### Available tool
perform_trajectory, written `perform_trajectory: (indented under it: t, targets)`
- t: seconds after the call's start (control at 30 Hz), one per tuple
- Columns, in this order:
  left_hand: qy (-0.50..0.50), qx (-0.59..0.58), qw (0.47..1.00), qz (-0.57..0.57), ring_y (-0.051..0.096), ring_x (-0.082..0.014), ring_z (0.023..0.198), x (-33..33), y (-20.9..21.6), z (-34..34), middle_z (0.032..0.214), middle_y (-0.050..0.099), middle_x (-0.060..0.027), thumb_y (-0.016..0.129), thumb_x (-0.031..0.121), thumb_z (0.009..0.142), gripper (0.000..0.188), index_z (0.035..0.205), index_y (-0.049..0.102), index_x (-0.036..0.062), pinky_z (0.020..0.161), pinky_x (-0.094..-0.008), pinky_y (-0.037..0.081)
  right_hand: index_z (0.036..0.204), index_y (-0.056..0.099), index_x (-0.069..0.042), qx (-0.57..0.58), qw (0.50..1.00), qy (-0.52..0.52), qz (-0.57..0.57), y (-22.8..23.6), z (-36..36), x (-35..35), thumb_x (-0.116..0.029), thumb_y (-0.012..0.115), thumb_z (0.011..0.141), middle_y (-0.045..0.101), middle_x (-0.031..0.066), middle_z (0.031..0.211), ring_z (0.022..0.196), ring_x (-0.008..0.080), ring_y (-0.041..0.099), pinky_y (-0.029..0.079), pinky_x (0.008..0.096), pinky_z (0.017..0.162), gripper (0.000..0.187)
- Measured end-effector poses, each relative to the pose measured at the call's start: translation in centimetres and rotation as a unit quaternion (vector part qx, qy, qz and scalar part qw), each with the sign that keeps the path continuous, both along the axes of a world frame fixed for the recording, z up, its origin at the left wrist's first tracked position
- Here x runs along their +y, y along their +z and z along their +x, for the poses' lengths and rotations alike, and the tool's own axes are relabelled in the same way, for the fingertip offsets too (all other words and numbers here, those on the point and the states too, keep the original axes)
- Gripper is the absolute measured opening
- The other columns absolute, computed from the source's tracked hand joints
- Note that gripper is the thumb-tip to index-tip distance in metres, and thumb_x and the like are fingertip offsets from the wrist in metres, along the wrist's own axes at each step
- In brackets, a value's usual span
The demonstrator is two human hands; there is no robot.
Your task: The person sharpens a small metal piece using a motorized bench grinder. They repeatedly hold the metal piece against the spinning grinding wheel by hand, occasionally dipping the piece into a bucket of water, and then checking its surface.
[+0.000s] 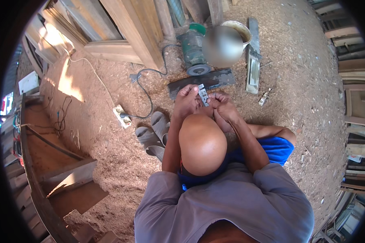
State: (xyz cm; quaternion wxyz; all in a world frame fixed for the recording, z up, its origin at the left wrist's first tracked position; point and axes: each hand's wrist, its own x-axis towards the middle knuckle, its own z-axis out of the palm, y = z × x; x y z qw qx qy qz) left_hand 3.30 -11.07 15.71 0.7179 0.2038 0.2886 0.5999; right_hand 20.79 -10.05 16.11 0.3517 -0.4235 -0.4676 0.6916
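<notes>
Both my left hand (186, 101) and my right hand (224, 107) had their fingers pinched on a small, flat, silver-grey metal plate with dark holes (203, 95), held between them just beyond my raised bare knee (202, 143). Around me, the brown earthen floor (296, 73) was strewn with pale wood shavings. A green cylindrical machine with a grey disc (194, 48) stood ahead, near leaning brown timber frames (144, 36); stacked wooden pieces (355, 69) lined the right side.

Dressed in a loose grey-mauve top (235, 194) with wide short sleeves (160, 190), soft creases and an open rounded neckline (215, 221), plus bright blue shorts (279, 150), darker blue just below the bare left knee (203, 141).
</notes>
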Motion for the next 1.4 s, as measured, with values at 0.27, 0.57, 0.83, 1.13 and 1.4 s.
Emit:
perform_trajectory:
  t: [0.27, 0.57, 0.83, 1.13, 1.4]
  targets:
    - [0.006, 0.116, 0.993, 0.008, 0.062, -0.0135, 0.083, -0.3, 2.0, 1.5, 0.094, 0.064, -0.0070, 0.058, 0.004, 0.090, 0.016, 0.105, 0.057, 0.0003, 0.073, -0.0281, 0.052, 0.092, 0.067, -0.001, 0.051, 0.997, -0.054, -0.038, 0.3, 0.0, 0.1, -0.005, 0.063, 0.088, 0.064, 0.0001, 0.077, 0.064, 0.0048, 0.050, 0.041, 0.0206, 0.058, 0.007]
    - [-0.130, 0.226, 0.953, 0.155, 0.059, -0.0128, 0.095, 1.0, 2.9, 0.9, 0.113, 0.059, -0.0061, 0.065, 0.000, 0.083, 0.052, 0.131, 0.045, -0.0011, 0.086, -0.0294, 0.049, 0.097, 0.064, -0.004, 0.230, 0.961, -0.101, -0.113, 3.8, 0.1, 1.1, -0.005, 0.062, 0.089, 0.064, 0.0011, 0.080, 0.059, 0.0051, 0.053, 0.044, 0.0187, 0.052, 0.008]
    - [-0.171, 0.122, 0.962, 0.174, 0.057, -0.0136, 0.102, 3.8, 5.2, 2.7, 0.135, 0.048, -0.0114, 0.068, 0.006, 0.084, 0.073, 0.145, 0.028, 0.0035, 0.084, -0.0266, 0.050, 0.093, 0.062, -0.010, 0.382, 0.896, -0.051, -0.219, 6.1, 1.3, 0.7, -0.014, 0.062, 0.091, 0.061, -0.0017, 0.077, 0.061, 0.0066, 0.054, 0.046, 0.0221, 0.054, 0.005]
    - [-0.128, 0.099, 0.981, 0.110, 0.059, -0.0083, 0.079, 3.1, 4.6, 4.8, 0.117, 0.059, -0.0081, 0.065, 0.010, 0.088, 0.054, 0.135, 0.040, 0.0002, 0.066, -0.0212, 0.052, 0.091, 0.060, -0.012, 0.415, 0.877, -0.046, -0.238, 4.2, 2.1, 0.7, -0.024, 0.059, 0.093, 0.055, -0.0034, 0.072, 0.064, 0.0101, 0.052, 0.044, 0.0279, 0.061, 0.012]
    - [-0.126, 0.097, 0.987, 0.009, 0.060, -0.0092, 0.063, 3.1, 4.3, 4.6, 0.087, 0.061, -0.0045, 0.064, 0.009, 0.089, 0.041, 0.124, 0.045, 0.0014, 0.052, -0.0202, 0.051, 0.094, 0.060, -0.016, 0.423, 0.867, -0.049, -0.259, 4.1, 1.4, 0.9, -0.025, 0.059, 0.094, 0.054, -0.0054, 0.070, 0.063, 0.0091, 0.050, 0.043, 0.0266, 0.059, 0.009]
